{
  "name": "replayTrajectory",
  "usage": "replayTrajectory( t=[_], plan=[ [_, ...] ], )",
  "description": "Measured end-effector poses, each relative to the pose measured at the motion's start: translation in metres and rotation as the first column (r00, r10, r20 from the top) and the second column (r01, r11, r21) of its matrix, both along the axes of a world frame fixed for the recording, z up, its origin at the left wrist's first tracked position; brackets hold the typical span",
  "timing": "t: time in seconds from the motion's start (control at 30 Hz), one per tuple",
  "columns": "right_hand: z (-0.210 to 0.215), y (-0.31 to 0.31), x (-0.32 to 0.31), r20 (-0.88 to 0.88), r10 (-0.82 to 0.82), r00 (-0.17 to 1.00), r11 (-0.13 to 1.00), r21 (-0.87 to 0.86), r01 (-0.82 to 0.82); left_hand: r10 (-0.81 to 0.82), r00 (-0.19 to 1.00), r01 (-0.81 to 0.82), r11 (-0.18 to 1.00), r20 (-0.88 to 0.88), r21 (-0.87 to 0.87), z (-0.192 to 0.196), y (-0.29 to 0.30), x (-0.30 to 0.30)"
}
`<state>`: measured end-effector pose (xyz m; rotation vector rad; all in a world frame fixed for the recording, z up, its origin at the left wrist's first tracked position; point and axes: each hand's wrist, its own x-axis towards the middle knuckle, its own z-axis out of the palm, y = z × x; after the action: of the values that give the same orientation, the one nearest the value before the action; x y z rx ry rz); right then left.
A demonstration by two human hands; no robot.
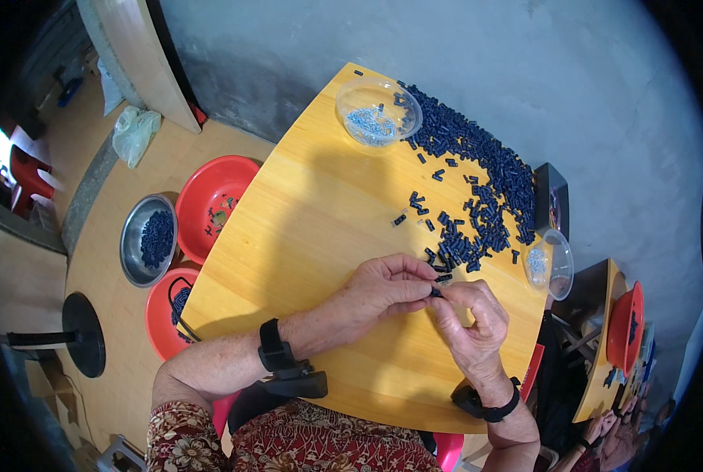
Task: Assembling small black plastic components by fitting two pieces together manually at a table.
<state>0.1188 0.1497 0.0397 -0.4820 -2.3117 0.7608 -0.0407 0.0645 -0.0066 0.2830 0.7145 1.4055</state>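
- Your left hand (398, 285) pinches a small dark connector-like piece (435, 292) between thumb and forefinger, just right of the frame's centre and a little below it. Fingers cover most of it, so its exact form is hard to tell.
- Your right hand (473, 318) meets it from the right, thumb and forefinger apparently closed on the same piece, the other fingers curled in.
- Expect the piece to be very light and stiff, probably hard plastic; it should not give under a pinch. Smooth, short sides could slip or roll, so hold it along its length with the finger pads, leaving the ends free.
- It looks sturdy rather than fragile; dropping it among its likes would be the bigger nuisance.
- Just above your fingers, loose dark pieces lie scattered on the yellow wooden table (304, 212), thickening into a heap (477, 149) toward the upper right. Take strays singly by their sides; in the heap, neighbours may tumble.
- A clear round tub (375, 90) at upper centre holds tiny pale-blue bits (371, 122), and a tilted clear cup (562, 266) at right holds more. Those look lighter and fiddlier: fingertips only.
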Motion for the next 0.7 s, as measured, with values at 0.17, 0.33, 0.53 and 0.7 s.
replayTrajectory(
  t=[0.17,0.33,0.53,0.7],
  plan=[
    [0.003,0.001,-0.002,-0.015,-0.025,1.0,1.0,0.012,0.026,-0.026,0.999,0.028,0.999,-0.035,0.047,-0.005,-0.001,0.001],
    [0.001,0.001,-0.004,-0.008,0.003,1.0,0.999,0.033,-0.002,-0.004,0.999,0.005,0.999,-0.04,0.046,-0.001,-0.002,-0.001],
    [0.02,0.006,-0.016,0.143,0.072,0.987,0.985,0.144,-0.093,0.025,0.998,-0.024,0.999,-0.061,0.025,-0.001,-0.002,-0.005],
    [0.027,0.015,-0.031,0.157,0.142,0.977,0.965,0.198,-0.171,0.064,0.997,-0.061,0.996,-0.049,0.063,0.007,-0.002,-0.016]
  ],
)
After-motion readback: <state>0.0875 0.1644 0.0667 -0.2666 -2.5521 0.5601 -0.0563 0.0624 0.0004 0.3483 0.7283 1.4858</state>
